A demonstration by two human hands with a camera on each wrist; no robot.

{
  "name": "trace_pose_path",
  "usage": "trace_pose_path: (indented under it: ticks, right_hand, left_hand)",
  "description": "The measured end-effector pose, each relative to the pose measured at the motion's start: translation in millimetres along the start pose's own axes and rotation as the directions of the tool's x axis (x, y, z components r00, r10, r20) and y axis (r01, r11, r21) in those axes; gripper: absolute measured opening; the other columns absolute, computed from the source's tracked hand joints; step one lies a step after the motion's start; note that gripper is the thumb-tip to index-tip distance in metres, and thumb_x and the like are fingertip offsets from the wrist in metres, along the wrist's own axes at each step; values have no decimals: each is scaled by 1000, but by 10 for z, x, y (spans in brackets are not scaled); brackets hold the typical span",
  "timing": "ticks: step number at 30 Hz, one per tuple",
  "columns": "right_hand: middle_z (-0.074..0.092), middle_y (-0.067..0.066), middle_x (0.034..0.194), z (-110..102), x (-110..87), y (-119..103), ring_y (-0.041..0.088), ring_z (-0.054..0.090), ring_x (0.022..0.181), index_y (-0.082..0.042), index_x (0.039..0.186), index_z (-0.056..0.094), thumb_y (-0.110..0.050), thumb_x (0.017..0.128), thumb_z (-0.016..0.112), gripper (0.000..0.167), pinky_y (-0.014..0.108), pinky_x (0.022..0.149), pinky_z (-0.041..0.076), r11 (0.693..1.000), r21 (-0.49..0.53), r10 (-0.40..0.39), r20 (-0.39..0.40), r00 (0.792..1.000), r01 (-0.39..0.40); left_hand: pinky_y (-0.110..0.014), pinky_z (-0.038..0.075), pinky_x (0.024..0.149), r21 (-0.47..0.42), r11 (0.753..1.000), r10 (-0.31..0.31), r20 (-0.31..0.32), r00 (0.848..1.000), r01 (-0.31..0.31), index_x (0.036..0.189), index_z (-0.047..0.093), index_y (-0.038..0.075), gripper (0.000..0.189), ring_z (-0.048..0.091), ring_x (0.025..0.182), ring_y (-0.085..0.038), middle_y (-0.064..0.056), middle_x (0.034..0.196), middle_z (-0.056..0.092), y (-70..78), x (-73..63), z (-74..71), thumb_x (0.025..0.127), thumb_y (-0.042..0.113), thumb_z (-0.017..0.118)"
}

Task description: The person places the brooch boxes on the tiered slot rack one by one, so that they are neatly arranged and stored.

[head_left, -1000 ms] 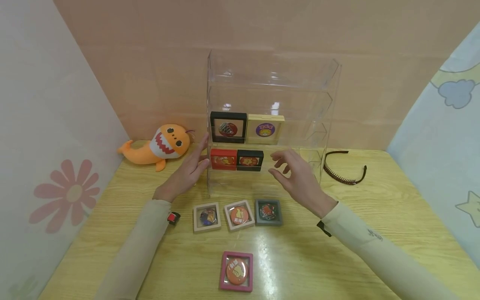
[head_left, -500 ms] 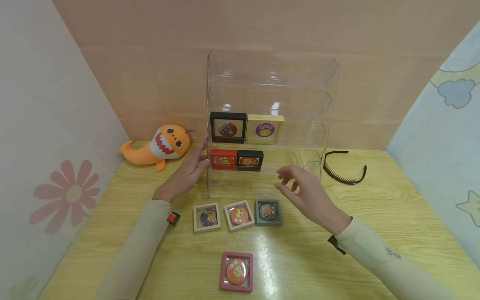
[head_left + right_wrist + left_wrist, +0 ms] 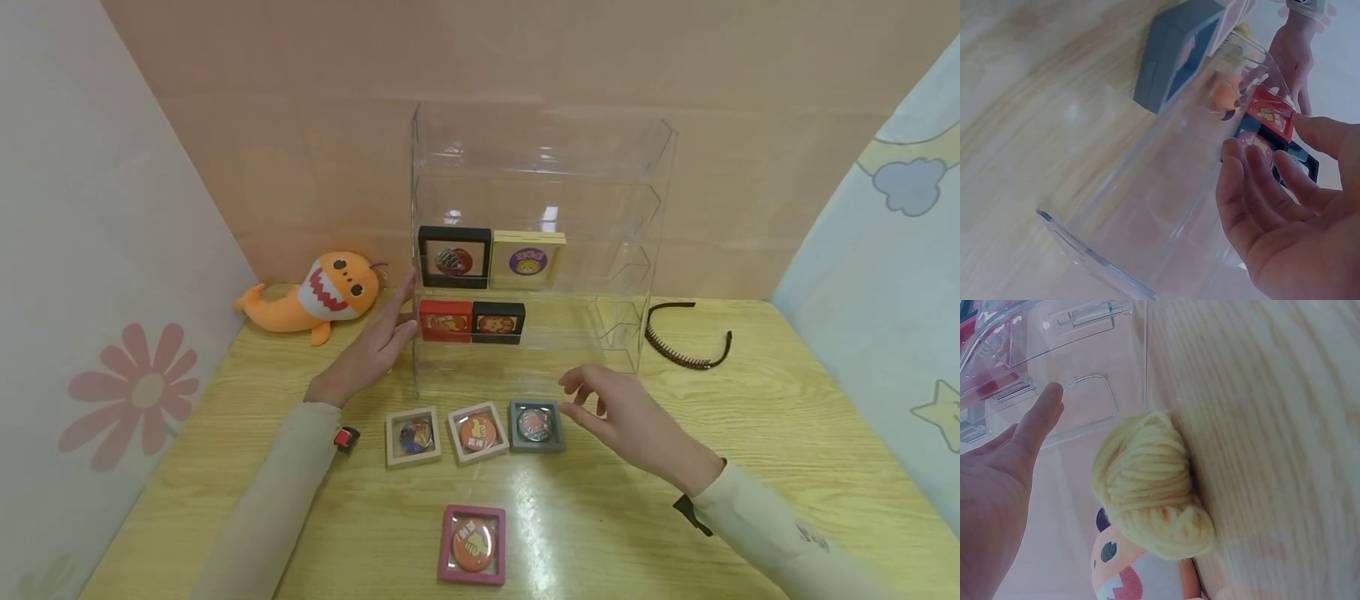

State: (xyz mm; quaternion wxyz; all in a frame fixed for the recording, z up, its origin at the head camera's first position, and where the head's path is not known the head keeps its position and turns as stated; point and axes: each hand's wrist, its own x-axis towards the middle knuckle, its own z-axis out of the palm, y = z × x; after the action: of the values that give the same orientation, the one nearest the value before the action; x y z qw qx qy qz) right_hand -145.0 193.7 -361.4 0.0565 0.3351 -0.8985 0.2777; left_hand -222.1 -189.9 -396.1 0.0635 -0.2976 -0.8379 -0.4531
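Note:
My left hand (image 3: 367,346) rests against the left side of a clear acrylic rack (image 3: 592,312), fingers extended. Just right of a grey-framed badge case (image 3: 537,426), my right hand (image 3: 618,417) hovers with loosely bent fingers and nothing in them. Beside the grey case lie a cream case with an orange badge (image 3: 478,432) and another cream case with a blue badge (image 3: 414,436). On the rack, a black case (image 3: 455,257) and a pale yellow case (image 3: 528,261) stand above a red case (image 3: 446,322) and a smaller black case (image 3: 498,322).
A pink-framed case (image 3: 472,545) lies near the table's front. An orange plush shark (image 3: 322,296) sits left of the rack, with a ball of yellow yarn (image 3: 1147,481) near it in the left wrist view. A dark headband (image 3: 678,354) lies to the right.
My right hand has moved down and slightly right, from beside the smaller black case on the rack to near the grey case. The left hand stays at the rack's side.

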Motion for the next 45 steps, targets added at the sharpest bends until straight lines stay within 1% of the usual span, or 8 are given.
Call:
trace_pose_path:
  ticks: [5,9,15,21,29,32,38,45]
  right_hand:
    - [69,3,106,47,-72,21,10,63,88,-9,117,66,-18,94,74,25,30,65,54,999,-20,51,46,998,-50]
    - [68,3,108,71,-115,38,13,63,89,-7,119,65,-18,94,75,29,28,66,53,996,-39,88,84,993,-85]
    - [67,5,111,126,-177,68,15,63,92,-3,123,63,-19,91,78,38,30,72,55,989,-90,127,144,981,-115]
    - [66,6,116,191,-218,110,16,62,93,-2,129,61,-27,90,78,49,30,73,55,982,-107,174,196,965,-155]
    - [64,7,118,231,-203,178,16,61,94,1,140,54,-37,87,79,70,34,78,56,978,-100,205,274,940,-184]
    - [63,7,117,256,-185,201,16,61,94,2,142,52,-42,86,80,77,36,80,56,978,-93,206,286,936,-187]
    - [64,7,115,299,-161,241,22,64,101,2,142,51,-42,85,81,78,43,88,56,982,-80,188,290,938,-172]
    - [63,5,114,319,-120,261,17,63,98,2,141,51,-40,86,81,76,39,85,56,982,-52,189,301,935,-181]
  left_hand:
    - [-50,41,111,3,1000,-3,-1,1000,3,162,-6,40,69,28,148,-29,1,169,7,-7,1,3,111,24,38]
    - [-50,41,110,9,1000,-4,-4,1000,4,162,-6,40,69,29,148,-29,1,169,8,1,0,0,111,24,38]
    - [-51,40,111,20,1000,-4,-2,1000,4,162,-7,40,70,25,150,-27,4,169,6,5,0,0,111,25,39]
    - [-51,39,111,20,1000,-7,-1,1000,7,162,-7,40,70,25,150,-27,3,169,6,-7,-7,0,111,26,39]
    - [-51,41,110,17,1000,-4,-5,1000,4,162,-7,40,69,28,149,-28,2,169,7,-10,0,0,111,26,39]
    - [-51,41,110,12,1000,2,-7,1000,-2,162,-6,39,69,28,148,-29,1,169,8,-18,5,1,111,26,39]
    - [-50,42,110,3,1000,-5,-6,1000,5,162,-6,41,68,33,146,-31,1,169,9,-20,2,3,111,28,38]
    - [-49,40,111,8,1000,9,-8,1000,-9,162,-6,39,68,28,149,-27,1,169,9,-26,12,2,111,27,38]
